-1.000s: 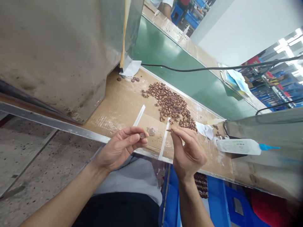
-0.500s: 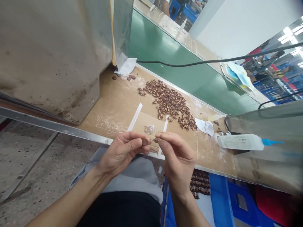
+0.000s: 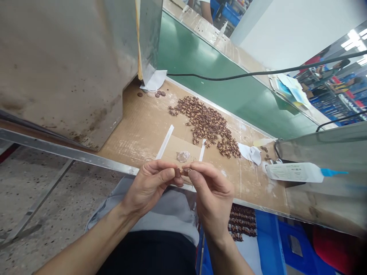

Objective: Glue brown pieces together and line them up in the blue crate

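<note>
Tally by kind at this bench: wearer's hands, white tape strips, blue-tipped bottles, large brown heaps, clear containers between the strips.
Left hand, right hand: 2
White tape strips: 2
Blue-tipped bottle: 1
Brown heap: 1
Clear container: 1
Total: 7

Bright ceiling lights (image 3: pixel 354 40), pale glare on green surface (image 3: pixel 210 64), hazy distance, darkened right corners

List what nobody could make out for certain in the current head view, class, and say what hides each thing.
In the head view:
Brown piece in the left hand: its outline is partly covered by that hand.
Small piece in the right hand: too small, partly covered by the grip.
Bottle label: print too small and blurred to read.
Blue crate: cut off by the bottom edge, partly behind the right forearm.
</note>
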`<move>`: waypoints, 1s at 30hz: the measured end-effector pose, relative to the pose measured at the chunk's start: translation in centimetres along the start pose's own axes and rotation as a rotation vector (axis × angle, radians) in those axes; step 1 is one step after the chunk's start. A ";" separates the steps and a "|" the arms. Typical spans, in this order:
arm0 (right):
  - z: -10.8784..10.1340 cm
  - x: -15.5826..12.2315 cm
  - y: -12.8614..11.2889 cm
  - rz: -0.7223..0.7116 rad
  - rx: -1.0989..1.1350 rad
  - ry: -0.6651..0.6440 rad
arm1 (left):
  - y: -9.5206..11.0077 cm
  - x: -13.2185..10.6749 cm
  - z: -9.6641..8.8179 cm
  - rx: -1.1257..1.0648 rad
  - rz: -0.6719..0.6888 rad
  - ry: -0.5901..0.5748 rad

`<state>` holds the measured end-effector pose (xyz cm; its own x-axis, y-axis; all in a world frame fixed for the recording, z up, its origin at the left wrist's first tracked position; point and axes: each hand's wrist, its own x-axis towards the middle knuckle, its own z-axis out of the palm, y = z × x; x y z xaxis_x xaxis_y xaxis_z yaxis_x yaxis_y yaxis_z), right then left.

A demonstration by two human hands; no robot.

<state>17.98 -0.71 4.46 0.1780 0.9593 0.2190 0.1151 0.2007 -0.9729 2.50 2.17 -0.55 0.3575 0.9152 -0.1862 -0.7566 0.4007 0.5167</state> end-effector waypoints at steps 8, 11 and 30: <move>0.0 0.0 -0.1 -0.005 -0.020 -0.006 | 0.0 -0.1 0.0 0.005 0.005 0.003; 0.0 0.0 -0.2 -0.002 -0.027 0.000 | 0.1 -0.2 0.0 0.006 0.008 -0.005; 0.2 -0.4 0.0 -0.174 -0.162 0.028 | 0.7 -1.1 1.3 -0.004 -0.008 0.078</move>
<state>17.68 -1.02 4.40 0.1683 0.9070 0.3861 0.3008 0.3257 -0.8963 2.28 1.38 1.07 0.3195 0.9126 -0.2551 -0.7564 0.4078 0.5115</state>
